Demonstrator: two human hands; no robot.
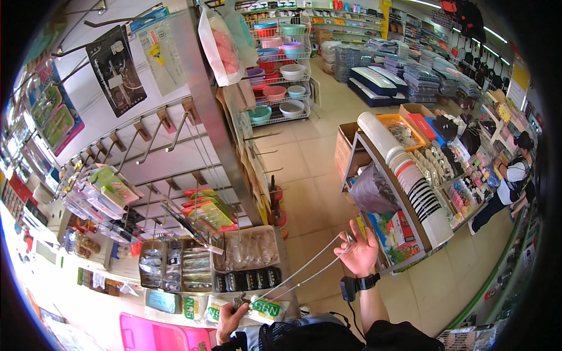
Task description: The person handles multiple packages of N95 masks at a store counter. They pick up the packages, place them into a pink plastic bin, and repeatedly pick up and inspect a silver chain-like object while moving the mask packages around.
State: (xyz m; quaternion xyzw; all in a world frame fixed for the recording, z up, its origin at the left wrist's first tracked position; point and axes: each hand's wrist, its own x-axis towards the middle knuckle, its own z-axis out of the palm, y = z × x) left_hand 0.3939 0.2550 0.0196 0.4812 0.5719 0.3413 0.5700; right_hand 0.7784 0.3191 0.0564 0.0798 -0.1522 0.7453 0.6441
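Note:
A thin metal chain [302, 278] is stretched between my two hands, in two roughly parallel strands. My left hand [231, 316], low in the view, pinches a dark bunched item [239, 301] at the chain's lower end, in front of plastic-wrapped mask packs [265, 309]. My right hand [359, 251] is raised palm up, its fingers spread and curled, with the chain's far end and a metal piece [348, 237] looped over them. A black device is strapped to the right wrist. Other chains [204, 151] hang from a wall hook at the upper left.
Hooks with packaged goods line the slatted wall [171, 153] on the left. Boxes of small packets [199, 267] stand on the shelf below, above a pink plastic bin [153, 335]. A display table with stacked plastic cups [421, 197] stands right. Another person [511, 175] is at its far end.

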